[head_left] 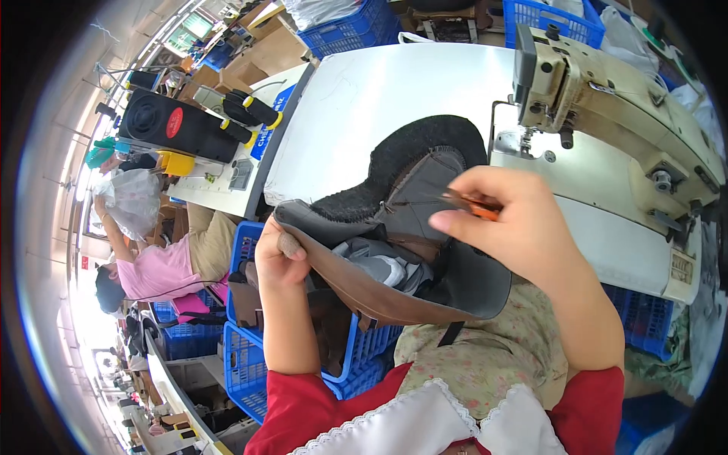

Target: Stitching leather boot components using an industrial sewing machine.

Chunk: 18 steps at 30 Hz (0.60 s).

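Observation:
A brown leather piece (379,296), shaped like a boot upper, lies over my lap and the near table edge. Its grey inside faces up, and a black fuzzy lining (425,140) curves along its far part. My left hand (282,254) grips its left edge, the thumb covered by a tan finger cot (289,245). Above the inside, my right hand (504,220) is closed on small snips (484,209) with orange handles. Their dark tips point left, close to thin loose threads by the grey lining. Some grey and white material (387,265) sits within the piece.
A sewing machine (614,106) stands at the right of the white table (364,83). To the left, a second table carries a black machine (178,125) and thread cones (262,110). Blue crates (246,368) stand beside and under the tables. A person in pink (163,269) is at far left.

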Each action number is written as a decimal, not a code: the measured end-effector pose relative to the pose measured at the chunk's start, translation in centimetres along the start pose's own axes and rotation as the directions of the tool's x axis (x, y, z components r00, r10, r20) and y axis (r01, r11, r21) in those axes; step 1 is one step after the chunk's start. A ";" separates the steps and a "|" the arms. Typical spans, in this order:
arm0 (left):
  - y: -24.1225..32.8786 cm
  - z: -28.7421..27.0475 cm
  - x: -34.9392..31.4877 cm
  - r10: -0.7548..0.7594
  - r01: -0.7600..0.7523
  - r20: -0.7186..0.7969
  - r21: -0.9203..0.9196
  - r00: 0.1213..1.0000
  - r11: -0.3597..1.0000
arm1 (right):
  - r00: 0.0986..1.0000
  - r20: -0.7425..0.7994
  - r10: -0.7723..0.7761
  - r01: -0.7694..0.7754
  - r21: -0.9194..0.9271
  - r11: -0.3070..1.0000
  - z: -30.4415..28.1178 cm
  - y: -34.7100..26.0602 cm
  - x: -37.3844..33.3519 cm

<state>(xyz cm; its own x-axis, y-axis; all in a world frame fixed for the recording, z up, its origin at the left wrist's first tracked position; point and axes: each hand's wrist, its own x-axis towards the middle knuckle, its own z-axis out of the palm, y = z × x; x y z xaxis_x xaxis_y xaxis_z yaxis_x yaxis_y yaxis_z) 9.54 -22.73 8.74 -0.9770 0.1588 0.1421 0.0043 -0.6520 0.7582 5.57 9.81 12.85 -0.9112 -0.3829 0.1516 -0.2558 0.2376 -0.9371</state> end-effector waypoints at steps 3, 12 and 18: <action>-0.8 1.7 0.5 -0.022 0.038 -0.180 0.085 0.983 0.996 | 0.991 -0.012 -0.134 0.133 -0.097 0.986 0.7 0.6 0.1; -1.0 0.7 -0.5 -0.053 0.054 -0.115 0.010 0.992 0.998 | 0.996 0.086 0.026 -0.028 0.026 0.999 -1.0 0.0 -1.2; -1.5 -0.1 -0.7 -0.075 0.071 -0.088 -0.053 0.993 0.996 | 0.992 0.128 0.018 -0.024 0.044 0.999 -2.8 0.5 -1.7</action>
<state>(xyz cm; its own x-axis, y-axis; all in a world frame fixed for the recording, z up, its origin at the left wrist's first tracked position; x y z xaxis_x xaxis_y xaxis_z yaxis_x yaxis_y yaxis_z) 10.21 -21.94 7.43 -0.9896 0.1414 0.0280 -0.0761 -0.6777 0.7313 6.10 13.07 12.96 -0.8667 -0.4900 0.0933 -0.2198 0.2074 -0.9532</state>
